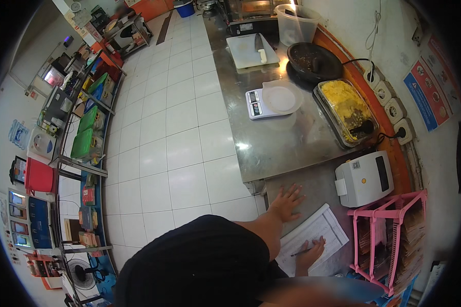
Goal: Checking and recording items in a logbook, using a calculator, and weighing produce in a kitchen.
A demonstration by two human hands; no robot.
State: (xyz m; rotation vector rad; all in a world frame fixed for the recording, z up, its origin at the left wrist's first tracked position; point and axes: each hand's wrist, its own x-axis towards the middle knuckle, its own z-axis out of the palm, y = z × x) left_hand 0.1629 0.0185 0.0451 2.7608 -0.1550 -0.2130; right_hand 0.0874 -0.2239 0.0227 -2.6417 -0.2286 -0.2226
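Note:
My left hand (287, 202) lies palm down on the lower metal tabletop (292, 182), fingers spread, with nothing in it. It rests just beyond the upper left edge of some paper sheets (332, 226). These bear printed lines and writing. In my right hand (311, 254) is a dark pen (300, 253), held low over the sheets, its tip too small to make out. A black sleeve (199, 261) covers my left upper arm and fills the lower middle of the view.
A white label printer (365, 178) and pink rack (397, 218) stand right of the sheets. On the higher steel table are a kitchen scale (255, 103), yellow food tray (344, 101), stone mortar (301, 59) and knife (259, 46). Shelving (83, 173) lines the left; a person (123, 15) is far off.

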